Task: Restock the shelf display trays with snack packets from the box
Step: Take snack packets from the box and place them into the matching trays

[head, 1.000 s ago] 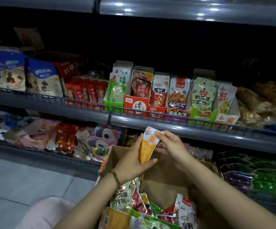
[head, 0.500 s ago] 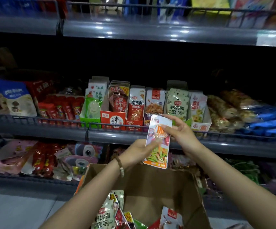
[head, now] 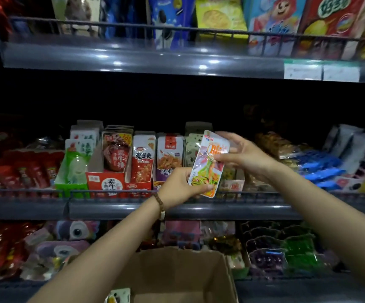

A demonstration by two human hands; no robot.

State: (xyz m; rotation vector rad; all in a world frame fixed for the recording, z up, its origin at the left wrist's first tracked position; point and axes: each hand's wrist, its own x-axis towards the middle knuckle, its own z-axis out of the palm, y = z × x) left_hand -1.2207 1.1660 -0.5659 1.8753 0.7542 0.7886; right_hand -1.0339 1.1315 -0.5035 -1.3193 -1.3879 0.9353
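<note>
Both bare forearms are stretched up and forward, converging from the lower corners of the view. The left hand (head: 180, 185), a bead bracelet (head: 160, 204) on its wrist, curls its fingers round the lower end of a snack packet (head: 207, 165). The right hand (head: 245, 159), just above and to its right, pinches the packet's upper half, thumb in front, fingers behind.

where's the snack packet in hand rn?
Head view, centre: the snack packet is held between left hand (bottom edge) and right hand (top), in front of the middle-shelf display trays.
</note>
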